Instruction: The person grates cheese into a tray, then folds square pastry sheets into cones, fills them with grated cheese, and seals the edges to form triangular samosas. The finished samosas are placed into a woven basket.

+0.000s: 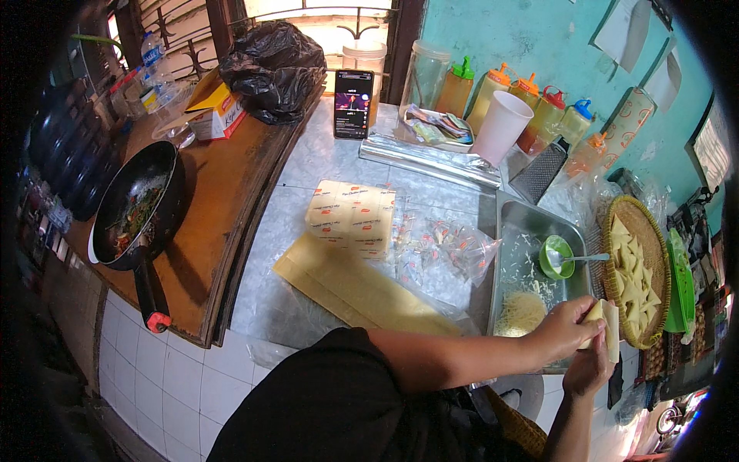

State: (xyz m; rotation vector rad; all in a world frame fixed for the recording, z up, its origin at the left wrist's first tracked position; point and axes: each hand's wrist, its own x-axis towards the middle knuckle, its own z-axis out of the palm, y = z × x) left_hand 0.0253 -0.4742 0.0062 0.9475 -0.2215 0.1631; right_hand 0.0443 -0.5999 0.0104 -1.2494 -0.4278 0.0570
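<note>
Gripping folded wrapper [613,331] | left hand [572,331]: left side | right hand [589,371]: lower end | wrapper juts out rightward

Across the bottom centre of the frame we see a black top [300,408] — plain, loose, its cloth dull and lightly creased. Its left sleeve [368,371] is short and wide, the same black right to the edge, and beyond it we find the left forearm [469,360] bare and narrowing toward the wrist. At the lower right we make out the right forearm [568,422] — bare as well, cut off by the frame's edge. The left hand [566,333] and right hand [587,373] are bare too.
</note>
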